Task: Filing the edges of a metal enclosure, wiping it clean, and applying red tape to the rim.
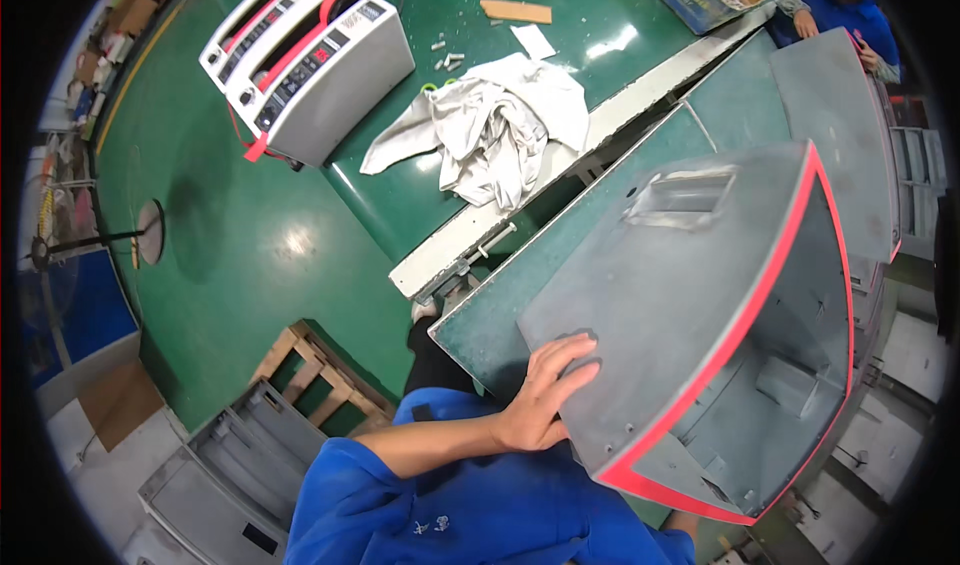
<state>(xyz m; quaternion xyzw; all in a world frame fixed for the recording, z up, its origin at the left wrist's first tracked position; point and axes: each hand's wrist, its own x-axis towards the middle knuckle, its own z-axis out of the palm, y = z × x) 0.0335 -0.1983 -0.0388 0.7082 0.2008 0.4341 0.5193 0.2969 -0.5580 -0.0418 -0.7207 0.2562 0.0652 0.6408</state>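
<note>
A large grey metal housing (pixel 690 305) with a red-edged open side lies tilted on the green workbench (pixel 500 305) in front of me. My left hand (pixel 545 395) rests flat on its near grey panel, fingers spread toward the right. My right hand is hidden under the housing's lower red edge; only a bit of arm (pixel 680 522) shows there. A recessed handle pocket (pixel 685 197) sits in the housing's top face.
A second grey housing (pixel 835 125) stands farther right, touched by another person's hands (pixel 805 25). A crumpled white cloth (pixel 490 125) lies on the green table, near a white tape dispenser (pixel 310 60). A wooden pallet (pixel 315 375) and grey panels (pixel 230 465) are on the floor.
</note>
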